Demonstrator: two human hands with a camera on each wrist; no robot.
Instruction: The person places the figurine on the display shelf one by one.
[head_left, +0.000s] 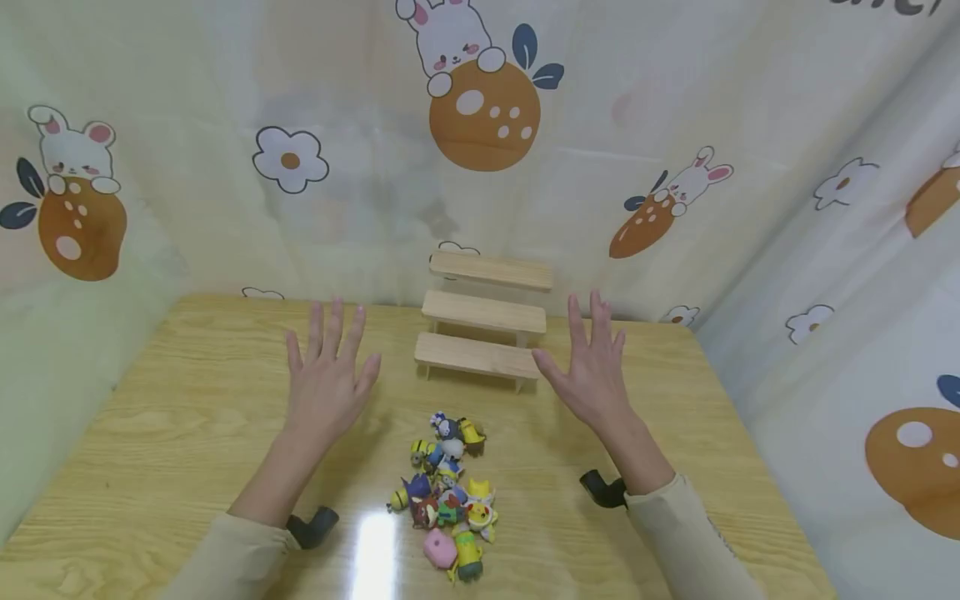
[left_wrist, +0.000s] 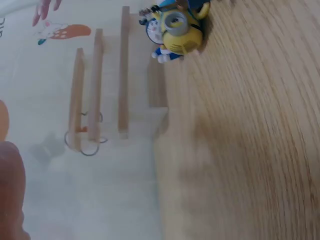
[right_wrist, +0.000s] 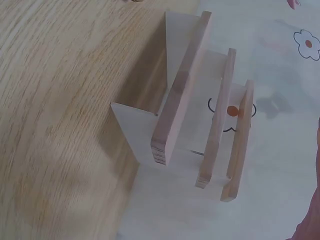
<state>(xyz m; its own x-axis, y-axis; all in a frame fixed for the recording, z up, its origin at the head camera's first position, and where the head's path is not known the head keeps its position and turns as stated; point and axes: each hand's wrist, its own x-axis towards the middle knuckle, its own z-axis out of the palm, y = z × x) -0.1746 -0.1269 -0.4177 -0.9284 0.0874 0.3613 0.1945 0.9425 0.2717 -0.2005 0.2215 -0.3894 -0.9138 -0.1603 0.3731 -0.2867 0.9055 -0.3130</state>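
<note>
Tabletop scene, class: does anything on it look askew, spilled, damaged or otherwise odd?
Only the toy figures look untidy: they are jumbled together on the tabletop, several lying down rather than standing. The wooden stand behind them is upright, with no visible breakage.

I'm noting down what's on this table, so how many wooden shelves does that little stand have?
3: the top shelf, closest to the curtain; the middle shelf; and the bottom shelf, closest to the toy figures. None appears hidden.

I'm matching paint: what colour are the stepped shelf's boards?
Boards are pale tan, clearest in the head view.
</note>
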